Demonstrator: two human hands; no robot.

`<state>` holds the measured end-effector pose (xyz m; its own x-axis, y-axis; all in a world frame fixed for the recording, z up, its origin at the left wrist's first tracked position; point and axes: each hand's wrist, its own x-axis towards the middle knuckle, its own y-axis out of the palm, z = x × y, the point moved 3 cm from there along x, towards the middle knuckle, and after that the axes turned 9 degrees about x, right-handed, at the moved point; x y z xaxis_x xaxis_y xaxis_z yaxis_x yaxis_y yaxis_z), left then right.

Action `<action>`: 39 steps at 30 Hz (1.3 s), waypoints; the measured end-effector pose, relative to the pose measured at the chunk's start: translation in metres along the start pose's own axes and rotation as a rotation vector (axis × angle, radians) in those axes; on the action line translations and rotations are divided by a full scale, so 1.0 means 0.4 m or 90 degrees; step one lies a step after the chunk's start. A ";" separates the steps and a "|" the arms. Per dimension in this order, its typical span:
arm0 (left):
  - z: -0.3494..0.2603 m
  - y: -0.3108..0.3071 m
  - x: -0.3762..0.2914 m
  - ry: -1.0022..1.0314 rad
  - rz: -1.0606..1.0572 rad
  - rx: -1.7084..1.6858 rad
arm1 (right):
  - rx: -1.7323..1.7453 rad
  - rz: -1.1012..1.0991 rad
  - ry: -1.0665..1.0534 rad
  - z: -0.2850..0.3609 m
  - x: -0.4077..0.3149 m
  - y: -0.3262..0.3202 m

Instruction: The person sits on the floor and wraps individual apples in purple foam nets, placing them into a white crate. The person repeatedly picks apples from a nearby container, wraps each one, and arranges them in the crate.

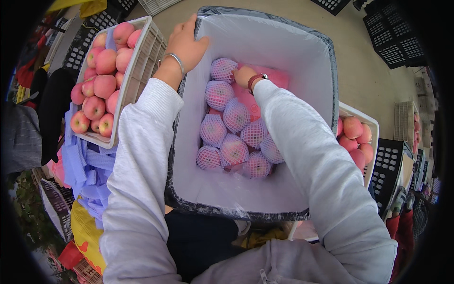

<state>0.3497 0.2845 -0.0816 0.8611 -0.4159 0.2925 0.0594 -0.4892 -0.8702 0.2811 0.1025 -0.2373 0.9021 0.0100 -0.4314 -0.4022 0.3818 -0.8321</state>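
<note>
A large lined container (pixel 321 60) with a dark rim and clear plastic film stands in front of me. Several apples in white foam nets (pixel 236 115) lie in its left and lower part, above a pink sheet (pixel 278 77). My left hand (pixel 186 46) rests at the upper left rim, its fingers over the edge and thumb apart. Inside the container, my right hand (pixel 244 75) touches or nears the top netted apple (pixel 223 70); its fingertips are partly hidden, so a hold cannot be made out.
A white crate (pixel 118 131) of bare apples stands left, above purple foam nets (pixel 94 170). Another apple crate (pixel 372 152) is at the right, beside a black perforated crate (pixel 385 170). Black crates (pixel 393 35) stand at the upper right. Part of a person (pixel 25 138) shows at far left.
</note>
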 end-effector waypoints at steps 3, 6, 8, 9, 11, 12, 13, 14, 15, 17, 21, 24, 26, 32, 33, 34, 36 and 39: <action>0.063 0.029 0.023 -0.146 0.121 -0.068 | 0.077 0.019 -0.046 0.013 -0.133 -0.193; 0.128 0.069 0.001 -0.370 0.242 -0.465 | 0.330 -0.050 -0.170 -0.014 -0.436 -0.372; 0.151 0.068 -0.017 -0.383 0.272 -0.468 | 0.438 -0.138 -0.217 -0.075 -0.663 -0.453; 0.163 0.047 -0.010 -0.415 0.205 -0.292 | 0.482 -0.193 -0.271 -0.111 -0.773 -0.477; 0.137 -0.031 0.020 -0.299 0.078 -0.049 | 0.573 -0.307 -0.163 -0.201 -0.927 -0.460; 0.100 -0.073 0.022 -0.241 -0.083 -0.044 | 0.572 -0.334 -0.052 -0.243 -0.986 -0.424; 0.041 -0.100 0.019 -0.132 -0.141 -0.084 | 0.573 -0.362 0.073 -0.281 -1.041 -0.376; -0.022 -0.130 0.009 -0.062 -0.188 -0.125 | 0.532 -0.354 0.072 -0.299 -1.092 -0.330; -0.095 -0.161 -0.008 0.010 -0.235 -0.171 | 0.488 -0.340 0.185 -0.323 -1.140 -0.275; -0.258 -0.177 -0.073 0.095 -0.142 -0.220 | 0.375 -0.326 0.203 -0.339 -1.225 -0.177; -0.557 -0.176 -0.219 0.340 -0.028 -0.170 | 0.181 -0.406 0.140 -0.344 -1.377 -0.051; -0.692 -0.165 -0.301 0.439 0.059 -0.136 | 0.111 -0.422 0.255 -0.369 -1.479 0.001; -0.751 -0.153 -0.335 0.482 0.134 -0.125 | 0.127 -0.302 0.259 -0.371 -1.500 0.056; -0.880 -0.130 -0.423 0.558 0.324 -0.262 | 0.192 -0.256 0.314 -0.391 -1.504 0.084; -0.902 -0.132 -0.443 0.561 0.382 -0.305 | 0.331 -0.288 0.321 -0.390 -1.522 0.058; -0.922 -0.136 -0.466 0.535 0.433 -0.349 | 0.521 -0.366 0.199 -0.371 -1.517 0.025; -0.977 -0.145 -0.521 0.522 0.489 -0.437 | 0.841 -0.404 0.052 -0.328 -1.527 -0.044; -1.050 -0.167 -0.581 0.569 0.498 -0.487 | 1.127 -0.293 -0.042 -0.265 -1.510 -0.119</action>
<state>-0.0663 0.0919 0.0750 -0.0792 -0.9672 0.2413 -0.8109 -0.0783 -0.5800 -0.2612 -0.0197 0.0261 0.9019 -0.3507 -0.2522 0.4304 0.7795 0.4552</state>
